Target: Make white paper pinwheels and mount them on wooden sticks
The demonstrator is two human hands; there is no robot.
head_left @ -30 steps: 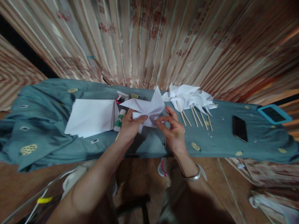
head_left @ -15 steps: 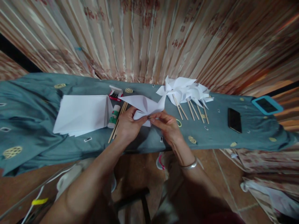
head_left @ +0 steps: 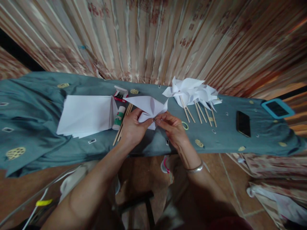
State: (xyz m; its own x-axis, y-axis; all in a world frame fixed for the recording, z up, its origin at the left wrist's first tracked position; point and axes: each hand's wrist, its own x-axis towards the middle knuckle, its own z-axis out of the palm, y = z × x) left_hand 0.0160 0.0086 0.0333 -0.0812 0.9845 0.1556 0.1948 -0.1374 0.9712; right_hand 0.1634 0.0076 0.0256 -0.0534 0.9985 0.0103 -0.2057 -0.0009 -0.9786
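Observation:
A white paper pinwheel (head_left: 150, 106) with folded-in points is held over the middle of the table. My left hand (head_left: 134, 127) is closed on its left side, thumb near the centre. At that centre, my right hand (head_left: 174, 127) pinches a small dark pin (head_left: 154, 119), its fingertips touching the paper. Several wooden sticks (head_left: 118, 134) lie beside my left hand, partly hidden by it. A green and white glue stick (head_left: 119, 118) rests left of them, and a small red box (head_left: 120, 94) of dark pins stands open behind.
A stack of white paper (head_left: 87, 113) lies at the left. Several finished pinwheels on sticks (head_left: 192, 91) lie at the back right, with a tape ring (head_left: 184, 125) nearer. A black phone (head_left: 243, 124) and a blue-framed device (head_left: 278, 108) are farther right. A curtain (head_left: 144, 41) hangs behind the table.
The view has shifted slightly. Both hands keep hold of the pinwheel at its centre, and its right-hand blade has folded lower and closer in.

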